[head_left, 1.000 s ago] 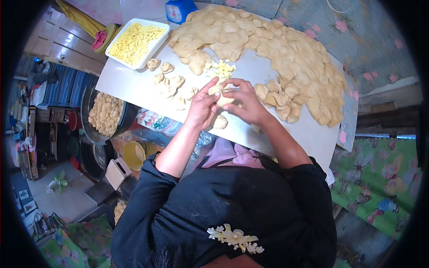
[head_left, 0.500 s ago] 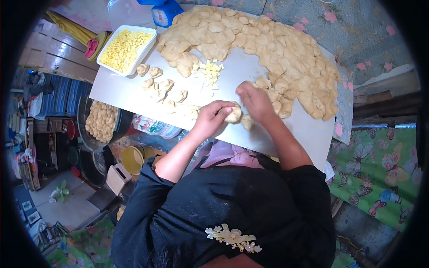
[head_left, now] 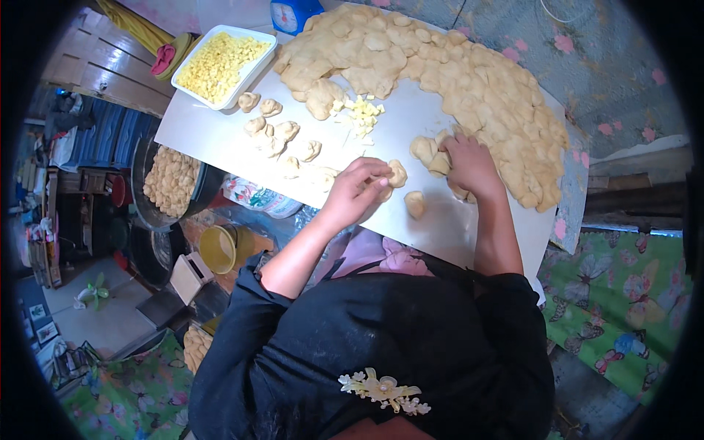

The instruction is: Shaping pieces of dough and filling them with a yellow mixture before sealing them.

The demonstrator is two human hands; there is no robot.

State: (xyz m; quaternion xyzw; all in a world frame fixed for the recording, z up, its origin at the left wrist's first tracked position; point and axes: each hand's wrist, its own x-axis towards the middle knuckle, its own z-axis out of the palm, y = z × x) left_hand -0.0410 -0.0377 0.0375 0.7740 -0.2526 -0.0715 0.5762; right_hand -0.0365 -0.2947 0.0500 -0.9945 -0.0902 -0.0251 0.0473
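My left hand is closed around a small lump of dough, which pokes out past the fingertips just above the table. To the right, my right hand has its fingers bent down over a cluster of dough pieces; the palm hides part of what it grips. Between the hands, nearer to me, a single dough piece lies on the table. Loose yellow cubes are heaped beyond my left hand. Several shaped dough lumps sit toward the left.
A white tub of yellow cubes stands at the table's far left, near a blue scale. A broad sheet of dough portions covers the far and right side. Below the table's left edge, a dark basin holds more dough.
My right hand has moved right, from beside the left hand onto the dough cluster. My left hand stays nearly in place with its lump. The whole view has shifted slightly.
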